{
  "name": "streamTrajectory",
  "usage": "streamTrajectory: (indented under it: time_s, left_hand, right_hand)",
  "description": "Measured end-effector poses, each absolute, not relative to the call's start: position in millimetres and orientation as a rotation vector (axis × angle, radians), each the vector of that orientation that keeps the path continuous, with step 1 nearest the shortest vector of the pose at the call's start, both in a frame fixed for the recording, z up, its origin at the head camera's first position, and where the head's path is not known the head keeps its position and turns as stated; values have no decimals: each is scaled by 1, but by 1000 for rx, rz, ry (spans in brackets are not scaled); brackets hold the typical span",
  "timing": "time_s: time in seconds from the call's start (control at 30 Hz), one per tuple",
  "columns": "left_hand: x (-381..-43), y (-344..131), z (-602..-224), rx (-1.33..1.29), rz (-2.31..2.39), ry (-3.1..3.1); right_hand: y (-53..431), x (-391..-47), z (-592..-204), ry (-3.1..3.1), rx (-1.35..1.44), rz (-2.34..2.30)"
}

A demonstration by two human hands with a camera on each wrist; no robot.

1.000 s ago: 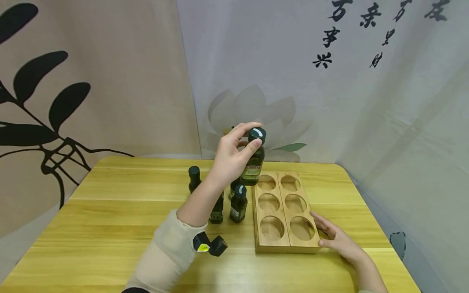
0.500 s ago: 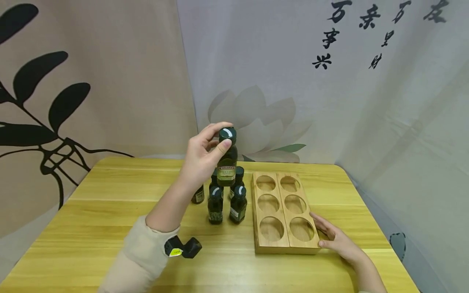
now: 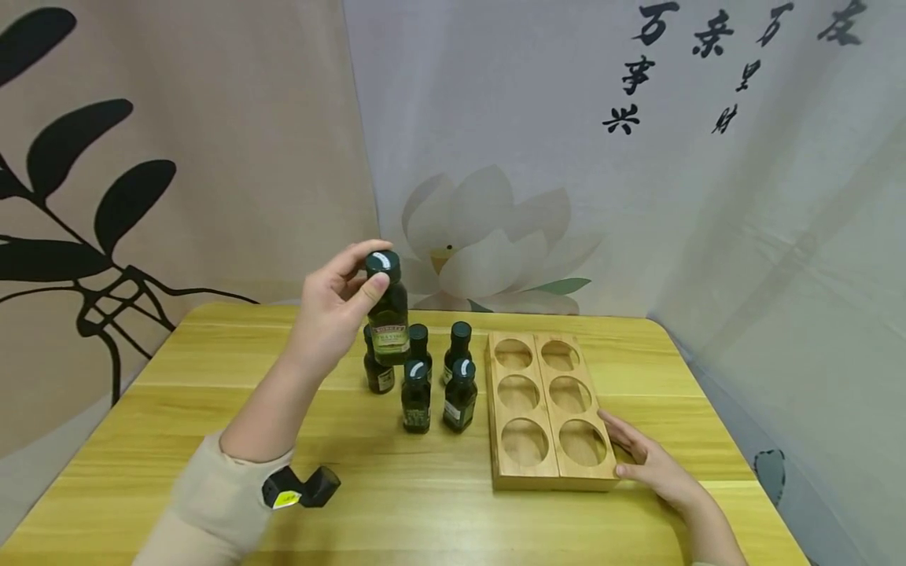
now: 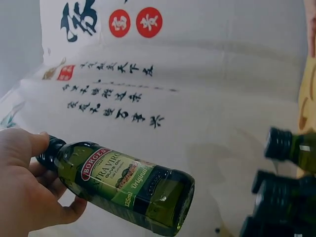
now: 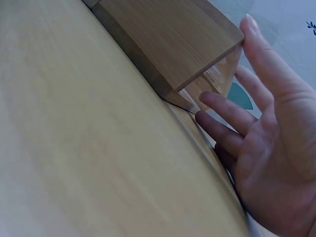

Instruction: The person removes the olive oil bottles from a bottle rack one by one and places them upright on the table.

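Note:
My left hand [image 3: 333,310] holds a small dark green olive oil bottle [image 3: 389,322] by its cap and neck, raised above the table. In the left wrist view the olive oil label on this bottle [image 4: 123,182] is readable, with thumb and fingers around the cap. Beneath and to the right stand several similar bottles [image 3: 416,401], upright and close together. A wooden rack [image 3: 493,472] with two rows of round holes lies to their right. Loosely spread, the fingers of my right hand [image 3: 658,468] rest against the rack's right side; the right wrist view shows them at the wooden end [image 5: 197,39].
The yellow wooden table [image 3: 177,440] reaches back to a printed cloth backdrop [image 3: 495,118] with dark leaves and writing. A black wrist camera [image 3: 300,487] sticks out from my left sleeve.
My left hand has carried the olive oil bottle leftward, from beside the rack's far left corner to above the left side of the bottle group. My right hand and the rack stay put.

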State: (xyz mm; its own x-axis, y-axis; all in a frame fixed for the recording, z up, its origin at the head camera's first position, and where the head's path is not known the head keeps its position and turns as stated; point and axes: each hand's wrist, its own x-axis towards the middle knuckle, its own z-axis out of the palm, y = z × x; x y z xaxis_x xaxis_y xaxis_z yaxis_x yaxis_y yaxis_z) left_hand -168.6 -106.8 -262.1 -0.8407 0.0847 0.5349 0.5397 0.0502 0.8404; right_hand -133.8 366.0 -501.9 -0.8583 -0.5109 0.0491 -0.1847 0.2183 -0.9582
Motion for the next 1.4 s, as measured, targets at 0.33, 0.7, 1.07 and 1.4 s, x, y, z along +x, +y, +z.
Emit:
streamTrajectory:
  time_s: [0.33,0.7,1.07,1.4]
  left_hand:
    - [-170,-137,-271,-518,-1752,-2086]
    - [-169,-149,-298,-498,-1728,-2162]
    - [-169,-151,-334,-472,-1781,-2201]
    - [-171,-151,-369,-439,-1835,-2246]
  right_hand:
    - [365,-133,-501,2237,-669,-1688]
    - [365,-133,-502,2238,-658,-1683]
    - [364,-133,-502,2221,-649,-1699]
    - [363,-132,-502,2212,-656,-1710]
